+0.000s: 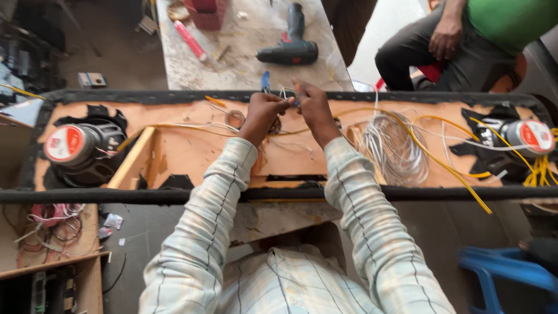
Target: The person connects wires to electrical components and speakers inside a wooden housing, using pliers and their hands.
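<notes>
Thin white wires bunched, held above orange board.

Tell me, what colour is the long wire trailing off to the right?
Yellow wire, clearest in the head view.

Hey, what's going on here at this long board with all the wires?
A person in a checked shirt holds thin white wires between both hands, left hand and right hand close together, over a long wooden panel edged in black. A speaker sits at each end, and a bundle of white and yellow wire lies to the right. A cordless drill rests on the bench beyond. Another person sits nearby.
</notes>
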